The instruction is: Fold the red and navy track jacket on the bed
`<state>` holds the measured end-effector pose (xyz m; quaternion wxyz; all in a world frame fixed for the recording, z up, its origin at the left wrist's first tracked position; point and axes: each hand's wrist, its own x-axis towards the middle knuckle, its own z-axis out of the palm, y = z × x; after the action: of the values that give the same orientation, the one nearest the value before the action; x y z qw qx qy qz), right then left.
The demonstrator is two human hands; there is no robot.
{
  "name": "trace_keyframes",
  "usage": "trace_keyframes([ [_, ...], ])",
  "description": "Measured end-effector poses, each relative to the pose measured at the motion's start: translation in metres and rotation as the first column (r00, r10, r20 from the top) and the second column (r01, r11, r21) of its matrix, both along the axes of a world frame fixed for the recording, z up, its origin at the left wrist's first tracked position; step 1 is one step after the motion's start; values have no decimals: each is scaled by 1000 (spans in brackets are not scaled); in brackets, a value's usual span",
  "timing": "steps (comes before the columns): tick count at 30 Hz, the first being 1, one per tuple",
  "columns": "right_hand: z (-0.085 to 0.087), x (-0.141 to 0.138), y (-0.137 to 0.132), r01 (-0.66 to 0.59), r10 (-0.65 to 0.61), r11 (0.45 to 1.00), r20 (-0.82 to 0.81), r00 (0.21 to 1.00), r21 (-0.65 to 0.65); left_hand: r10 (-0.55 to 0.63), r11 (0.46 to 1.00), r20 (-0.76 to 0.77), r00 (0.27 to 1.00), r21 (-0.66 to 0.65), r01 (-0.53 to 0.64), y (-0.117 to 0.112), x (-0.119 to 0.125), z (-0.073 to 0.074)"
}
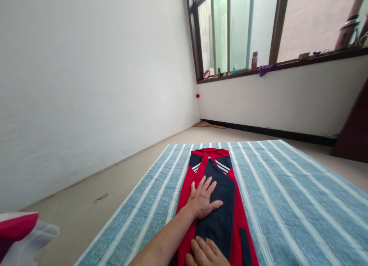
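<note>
A red and navy jacket (221, 181) with white stripes near its shoulders lies folded into a long narrow shape on a blue and white striped cloth (276, 189). A navy panel, seemingly a sleeve, runs down its middle. My left hand (203, 199) rests palm down on the jacket's middle, its fingers spread apart. Closer to me, my right hand (206, 252) lies on the lower part of the jacket, fingers stretched out side by side. The bottom edge of the view cuts off the rest of that hand and the jacket's near end.
At the lower left is a pink thing in clear plastic (20, 227). A thin loop of cord (100, 198) lies on the floor. A broom-like thing (208, 124) is in the far corner. Bottles, a round mirror (206, 74) and a purple cloth (265, 69) are on the windowsill.
</note>
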<state>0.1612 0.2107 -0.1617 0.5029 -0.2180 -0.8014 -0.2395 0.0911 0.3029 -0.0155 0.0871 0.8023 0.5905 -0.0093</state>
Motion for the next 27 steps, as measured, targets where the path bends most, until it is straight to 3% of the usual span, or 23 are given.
trace_keyframes([
  [7, 28, 13, -5, -17, 16, 1000, -103, 995, -8, -8, 1000, 9, 1000, 23, 7, 1, -2, -4],
  [10, 34, 18, -7, -25, 23, 998, -42, 999, -52, -5, 1000, 10, 1000, 15, 4, 1, -1, -2],
  [21, 19, 25, -6, -44, 71, 991, 218, 973, -127, -3, 1000, 12, 1000, 17, 2, 1, 0, -2],
  [27, 15, 25, -4, -54, 79, 992, 214, 974, -118, -3, 1000, 27, 1000, 13, 3, 1, 0, -2],
])
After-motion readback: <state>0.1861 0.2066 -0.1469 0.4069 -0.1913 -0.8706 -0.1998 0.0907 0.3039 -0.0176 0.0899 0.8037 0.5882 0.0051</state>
